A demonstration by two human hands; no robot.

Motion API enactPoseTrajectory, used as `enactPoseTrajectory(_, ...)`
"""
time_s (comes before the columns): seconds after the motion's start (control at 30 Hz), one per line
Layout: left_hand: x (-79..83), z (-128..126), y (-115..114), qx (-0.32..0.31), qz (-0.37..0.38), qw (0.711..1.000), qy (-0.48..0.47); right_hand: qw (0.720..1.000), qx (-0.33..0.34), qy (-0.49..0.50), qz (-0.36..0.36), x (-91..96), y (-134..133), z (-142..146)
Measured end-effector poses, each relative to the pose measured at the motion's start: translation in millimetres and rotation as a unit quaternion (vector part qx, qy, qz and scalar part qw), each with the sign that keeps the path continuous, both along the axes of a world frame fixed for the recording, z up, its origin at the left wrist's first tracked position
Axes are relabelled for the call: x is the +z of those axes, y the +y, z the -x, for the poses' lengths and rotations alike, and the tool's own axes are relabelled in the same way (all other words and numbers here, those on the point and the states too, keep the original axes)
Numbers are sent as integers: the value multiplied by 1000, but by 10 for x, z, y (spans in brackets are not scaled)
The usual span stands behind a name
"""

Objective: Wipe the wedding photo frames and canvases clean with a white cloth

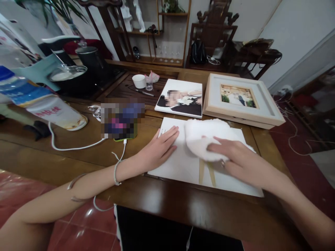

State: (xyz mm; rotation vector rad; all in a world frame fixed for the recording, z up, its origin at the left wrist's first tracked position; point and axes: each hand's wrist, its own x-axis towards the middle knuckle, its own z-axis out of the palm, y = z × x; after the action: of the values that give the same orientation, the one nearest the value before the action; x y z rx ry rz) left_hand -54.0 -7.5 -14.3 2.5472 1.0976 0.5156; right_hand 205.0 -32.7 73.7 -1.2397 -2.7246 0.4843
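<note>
A white printed board (180,170) lies flat near the front edge of the wooden table, with two tan leg-like strips visible in its picture. My left hand (163,148) rests on the board's left side, fingers stretched out flat. A white cloth (206,134) is bunched over the board's upper middle and hides much of the picture. My right hand (232,155) presses on this cloth with its fingers curled into it; a ring shows on one finger. Just behind the board lies a photo panel (183,99), and to its right a pale wooden picture frame (264,101).
A phone (123,125) with a white charging cable lies left of my left hand. Farther left lean a white-and-blue bottle (57,108) and a lidded pot (70,80). A white cup (139,81) stands on the slatted tea tray (123,89).
</note>
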Motion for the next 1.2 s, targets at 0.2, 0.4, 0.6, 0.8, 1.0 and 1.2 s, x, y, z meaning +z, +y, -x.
enactPoseTrajectory(0.2,6,-2,8,-26,-28,999,-35,991,-25,131,32,-135,552,556)
enactPoseTrajectory(0.4,29,3,28,-34,-22,999,-30,993,-17,102,61,-97,581,904)
enactPoseTrajectory(0.6,0,12,5,-15,3,1000,-22,997,-74,32,-15,-99,313,44)
enactPoseTrajectory(0.8,-23,20,6,-8,9,1000,-29,985,-140,1,-103,-444,-271,-848)
enactPoseTrajectory(1.0,17,16,-5,7,30,999,33,999,-16,8,-42,-317,-1008,-699)
enactPoseTrajectory(1.2,66,5,-6,-6,25,998,50,998,-30,15,-61,-352,-527,-692)
